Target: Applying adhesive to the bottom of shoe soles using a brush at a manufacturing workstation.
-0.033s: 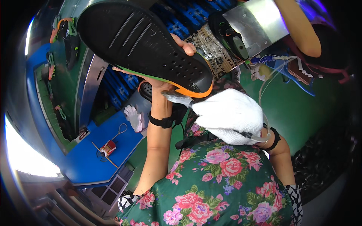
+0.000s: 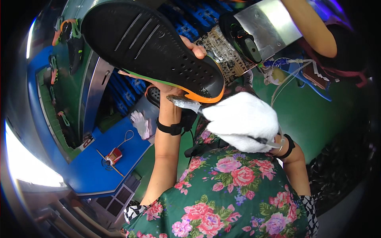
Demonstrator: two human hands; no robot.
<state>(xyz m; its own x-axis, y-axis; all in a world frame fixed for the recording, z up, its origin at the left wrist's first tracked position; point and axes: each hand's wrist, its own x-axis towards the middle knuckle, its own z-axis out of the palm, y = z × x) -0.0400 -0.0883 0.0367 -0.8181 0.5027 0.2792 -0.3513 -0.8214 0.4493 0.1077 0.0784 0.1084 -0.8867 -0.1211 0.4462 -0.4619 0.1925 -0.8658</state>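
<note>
My left hand (image 2: 194, 48) is closed around a large black shoe sole (image 2: 152, 47), raised in front of me. The sole has slots toward its wide end, small holes toward the heel, and an orange and green rim. A white knitted glove covers my right hand (image 2: 243, 121), just below the heel end. From its closed fingers sticks a brush (image 2: 188, 104) with a flat greyish tip, close to the orange rim and in front of my left wrist; whether it touches the rim I cannot tell. A thin clear tube (image 2: 280, 85) runs near the glove.
On the left, a blue table (image 2: 89, 172) carries a red container (image 2: 114, 155) with a stick across it and pale gloves (image 2: 141, 123). Shoe parts (image 2: 73, 43) lie along the green conveyor. Another black shoe (image 2: 242, 37) sits by a metal plate (image 2: 274, 23), near another person's arm (image 2: 313, 27).
The brush tip has shifted slightly left along the rim, and the gloved hand has turned a little. My left hand and the sole stay in place.
</note>
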